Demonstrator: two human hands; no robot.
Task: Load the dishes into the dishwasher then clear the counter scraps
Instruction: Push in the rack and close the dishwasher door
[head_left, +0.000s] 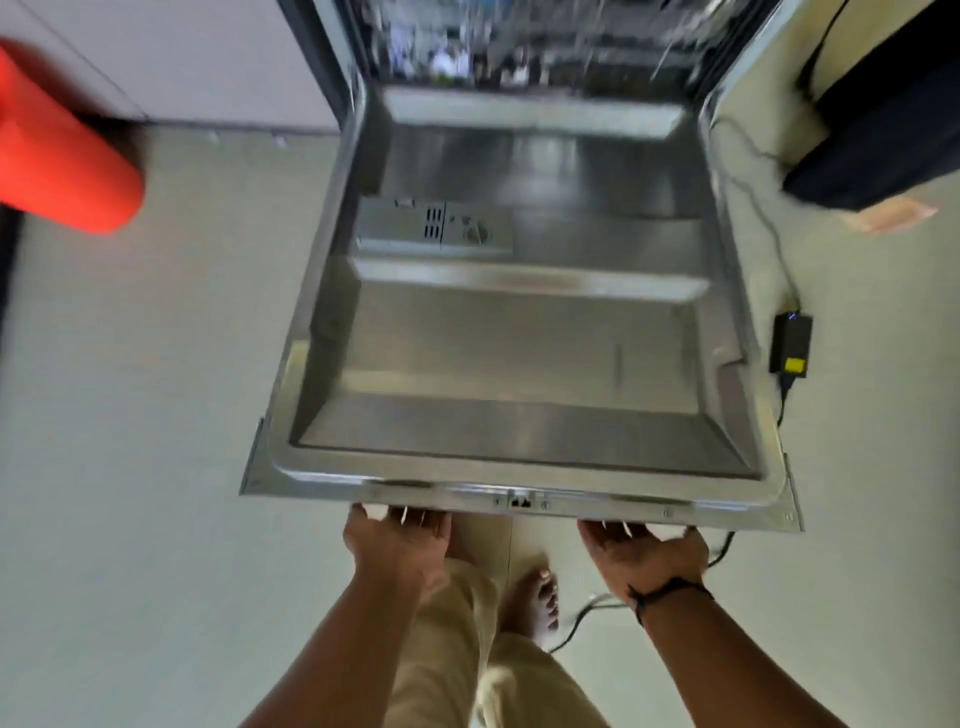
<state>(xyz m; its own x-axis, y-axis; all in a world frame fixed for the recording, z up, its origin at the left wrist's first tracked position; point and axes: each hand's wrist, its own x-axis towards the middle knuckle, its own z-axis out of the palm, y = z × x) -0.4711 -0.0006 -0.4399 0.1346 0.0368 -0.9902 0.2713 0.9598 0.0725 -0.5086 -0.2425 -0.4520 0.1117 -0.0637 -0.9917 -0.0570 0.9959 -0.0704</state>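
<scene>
Both grips, my left hand (397, 535) and right hand (641, 551), hook under the front edge of the dishwasher door (519, 364), which lies fully lowered. Blurred racks (519, 47) behind seem partly loaded; closing and the surface scraps probably remain.

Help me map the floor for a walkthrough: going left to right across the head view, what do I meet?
Red object → open dishwasher door → black power adapter.

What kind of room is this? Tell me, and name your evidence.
Probably a home kitchen: an open dishwasher door, blurred racks behind it, pale cabinet fronts beside it.
</scene>
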